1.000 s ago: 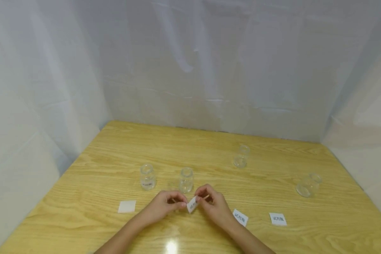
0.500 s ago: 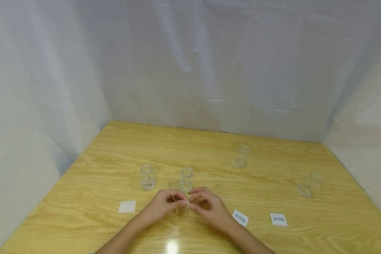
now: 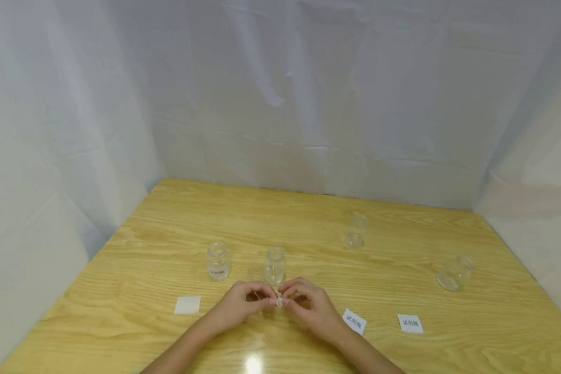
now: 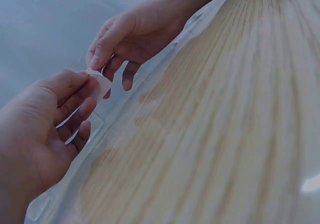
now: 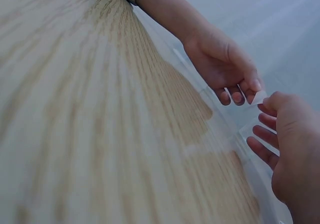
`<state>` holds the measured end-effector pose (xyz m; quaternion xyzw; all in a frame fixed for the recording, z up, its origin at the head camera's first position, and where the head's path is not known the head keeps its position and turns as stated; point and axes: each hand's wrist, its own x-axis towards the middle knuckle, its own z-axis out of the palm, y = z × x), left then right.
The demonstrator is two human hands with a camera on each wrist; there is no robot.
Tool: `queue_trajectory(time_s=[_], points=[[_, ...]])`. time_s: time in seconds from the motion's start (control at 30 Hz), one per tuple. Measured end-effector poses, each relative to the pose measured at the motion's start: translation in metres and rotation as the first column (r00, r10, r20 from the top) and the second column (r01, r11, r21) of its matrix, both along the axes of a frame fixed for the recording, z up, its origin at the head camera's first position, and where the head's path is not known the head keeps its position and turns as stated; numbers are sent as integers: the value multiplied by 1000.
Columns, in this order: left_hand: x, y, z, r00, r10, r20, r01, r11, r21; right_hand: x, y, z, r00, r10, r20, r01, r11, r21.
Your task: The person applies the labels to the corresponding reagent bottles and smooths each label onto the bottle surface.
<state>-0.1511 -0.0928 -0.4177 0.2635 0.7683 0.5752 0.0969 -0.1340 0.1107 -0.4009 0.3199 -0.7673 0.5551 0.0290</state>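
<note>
Close together above the near part of the table, both hands work on one small white label (image 3: 279,302). My left hand (image 3: 246,302) pinches its left side between thumb and fingers. At the other side, the thumb and fingertip of my right hand (image 3: 312,305) pinch it too. The label looks bent in the left wrist view, where part of it (image 4: 104,85) shows beyond the left fingers. Its print is not visible now. Just behind the hands stands a clear glass bottle (image 3: 275,265). Left of that is another glass bottle (image 3: 217,261) bearing a printed label low down.
Two more clear glass bottles stand farther off, one at the back (image 3: 356,231) and one at the right (image 3: 454,274). Two printed labels, one by the right forearm (image 3: 354,321) and one farther right (image 3: 410,323), lie flat. A blank white square (image 3: 187,305) lies left.
The label has turned from showing its printed face to nearly edge-on and bent. My right hand has shifted left, nearer the left hand, which stays in about the same place.
</note>
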Motion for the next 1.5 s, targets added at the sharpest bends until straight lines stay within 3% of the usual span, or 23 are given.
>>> queue_trajectory(time_s=[0.37,0.73,0.93,1.1,1.13,1.2,1.3,1.37,1.43,1.5], points=[[0,0,3,993,112,40,-115,991,73,-1,1,4,973,-184,135,197,977,-86],[0,-3,3,981,187,59,-194,967,162,-1,1,3,950,-248,191,279,947,-157],[1,-2,6,952,289,101,-304,931,201,-2,0,3,942,-288,172,319,927,-196],[0,0,8,918,369,148,-396,884,250,-12,5,-15,933,-318,171,353,900,-255],[0,0,8,918,365,155,-394,883,255,-15,6,-19,930,-322,178,360,894,-267],[0,-1,8,937,320,141,-346,906,242,-16,7,-20,922,-331,199,379,878,-292],[0,-2,6,981,172,93,-186,966,178,-16,9,-18,905,-344,251,413,852,-321],[1,-3,5,996,70,59,-75,993,93,-16,9,-16,899,-346,269,424,841,-337],[2,-3,4,1000,9,19,-9,1000,1,-17,9,-17,899,-343,273,424,838,-343],[3,-3,3,999,-6,-40,2,995,-101,-17,9,-17,900,-341,273,422,840,-341]])
